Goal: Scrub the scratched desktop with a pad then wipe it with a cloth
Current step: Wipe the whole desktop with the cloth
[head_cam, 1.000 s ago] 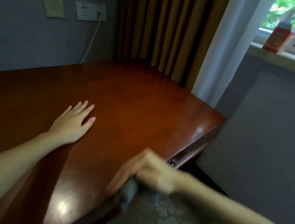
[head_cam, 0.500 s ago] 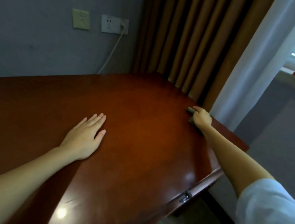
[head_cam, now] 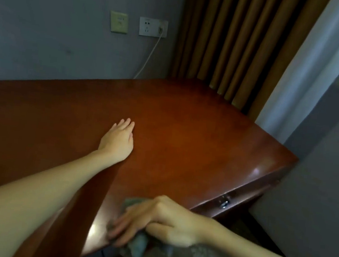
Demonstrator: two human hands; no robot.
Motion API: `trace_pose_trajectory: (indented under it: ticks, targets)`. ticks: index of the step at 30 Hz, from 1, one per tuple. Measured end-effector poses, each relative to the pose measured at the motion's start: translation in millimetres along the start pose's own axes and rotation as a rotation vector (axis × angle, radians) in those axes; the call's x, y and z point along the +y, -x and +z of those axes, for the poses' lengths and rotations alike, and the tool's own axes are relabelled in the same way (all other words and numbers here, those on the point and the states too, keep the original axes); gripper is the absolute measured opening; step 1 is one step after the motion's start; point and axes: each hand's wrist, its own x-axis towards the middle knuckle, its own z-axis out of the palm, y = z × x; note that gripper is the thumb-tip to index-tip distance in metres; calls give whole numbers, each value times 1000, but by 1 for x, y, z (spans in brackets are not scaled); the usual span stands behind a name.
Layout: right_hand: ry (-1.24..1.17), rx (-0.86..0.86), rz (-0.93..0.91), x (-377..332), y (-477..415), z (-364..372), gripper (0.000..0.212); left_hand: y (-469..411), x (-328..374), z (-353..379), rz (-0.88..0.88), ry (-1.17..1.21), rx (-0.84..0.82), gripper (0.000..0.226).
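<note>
Both hands are on the desk (head_cam: 205, 143). My left hand (head_cam: 118, 141) lies flat with fingers straight, bracing me, I judge. My right hand (head_cam: 160, 222) presses the grey-green cloth (head_cam: 138, 247) with outstretched fingers at the near edge, where it spills over.

Left hand (head_cam: 118, 141) flat, fingers straight, arm extended. Right hand (head_cam: 160, 222) low, knuckles raised, straight fingers pressing cloth (head_cam: 139, 246).
</note>
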Motion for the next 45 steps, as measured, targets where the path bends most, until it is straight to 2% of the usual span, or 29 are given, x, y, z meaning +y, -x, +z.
trace_pose_trajectory:
  ticks: [2, 3, 6, 8, 9, 10, 12, 14, 20, 24, 28, 33, 35, 39, 45]
  targets:
    - [-167, 20, 0, -3, 7, -12, 38, 2, 0, -1, 5, 1, 3, 49]
    - [-200, 107, 20, 2, 12, -29, 37, 2, -1, -1, 8, 2, 3, 49]
    - [-162, 584, 161, 41, 31, -106, 40, -2, -1, 0, 19, 10, -1, 49]
    - [51, 904, 410, 84, 51, -158, 41, -9, -4, -1, 27, 1, -6, 50]
    - [174, 1005, 584, 110, 63, -179, 40, -14, -6, -3, 35, -10, -7, 50]
    - [281, 1048, 780, 139, 76, -197, 38, -21, -9, -4, 40, -22, -7, 51]
    - [447, 982, 1126, 185, 94, -225, 41, -38, -16, -8, 20, -32, -13, 54]
    - [483, 964, 1254, 214, 97, -247, 48, -56, -26, -11, -26, -64, -35, 58]
    - [352, 1078, 1205, 259, 84, -297, 44, -84, -56, -9, -104, -187, -42, 73]
    - [304, 982, 1153, 271, 65, -320, 41, -84, -57, -5, -104, -194, -21, 73]
    - [457, 768, 1016, 263, 11, -307, 45, -83, -57, -5, -118, -170, -19, 72]
    - [535, 469, 747, 223, -34, -254, 50, -78, -55, -6, -121, -113, 25, 65]
    - [521, 418, 685, 201, -39, -226, 53, -70, -53, -7, -133, -92, 46, 58]
    - [501, 341, 582, 143, -43, -159, 57, -38, -52, -10, -97, -92, -19, 56]
    - [494, 199, 305, 32, -55, -14, 68, 33, -54, -26, -10, -135, -134, 58]
